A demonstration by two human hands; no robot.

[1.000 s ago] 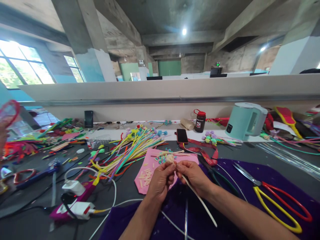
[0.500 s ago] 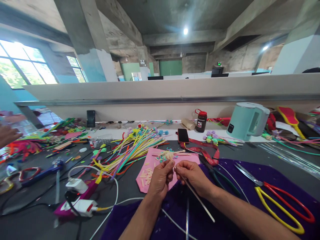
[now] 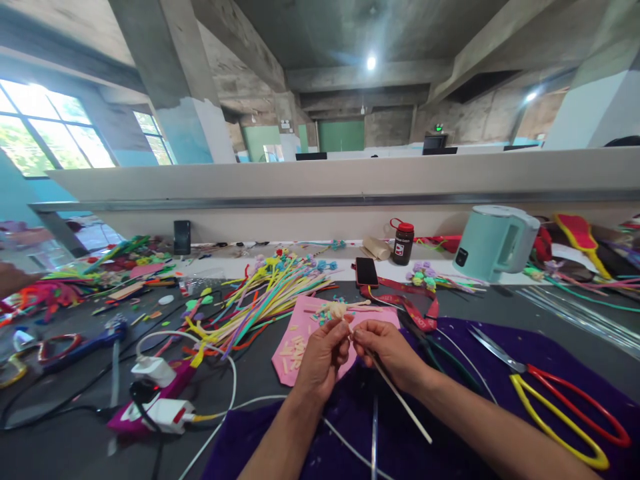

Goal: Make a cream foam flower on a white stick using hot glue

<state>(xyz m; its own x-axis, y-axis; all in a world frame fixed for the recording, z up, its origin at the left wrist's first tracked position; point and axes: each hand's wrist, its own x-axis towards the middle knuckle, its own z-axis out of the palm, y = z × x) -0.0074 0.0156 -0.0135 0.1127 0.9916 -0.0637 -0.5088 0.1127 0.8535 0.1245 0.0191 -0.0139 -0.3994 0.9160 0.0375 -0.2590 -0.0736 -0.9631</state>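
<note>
My left hand [image 3: 320, 360] is closed in a pinch just below a cream fuzzy flower-like tuft [image 3: 338, 310]. Beside it, almost touching, my right hand [image 3: 389, 353] pinches the upper part of a cream pipe cleaner [image 3: 406, 405], whose free end slants down to the right. Fingers hide where tuft and stem meet. Behind the hands lies a pink sheet [image 3: 286, 353] bearing short cream pieces [image 3: 296, 350] and small blue bits. Dark purple cloth [image 3: 345, 440] spreads beneath my forearms.
Large scissors [image 3: 525, 368] with red and yellow handles lie right, near dark-handled pliers [image 3: 445, 357]. A bundle of coloured pipe cleaners [image 3: 265, 300], a phone [image 3: 367, 272], a kettle [image 3: 493, 243] and a power strip [image 3: 130, 417] with cables surround the work. Another person's hand [image 3: 15, 279] shows far left.
My fingers have shifted slightly around the stem, the right hand moving a little right. The other person's hand at the left edge has moved down and outward.
</note>
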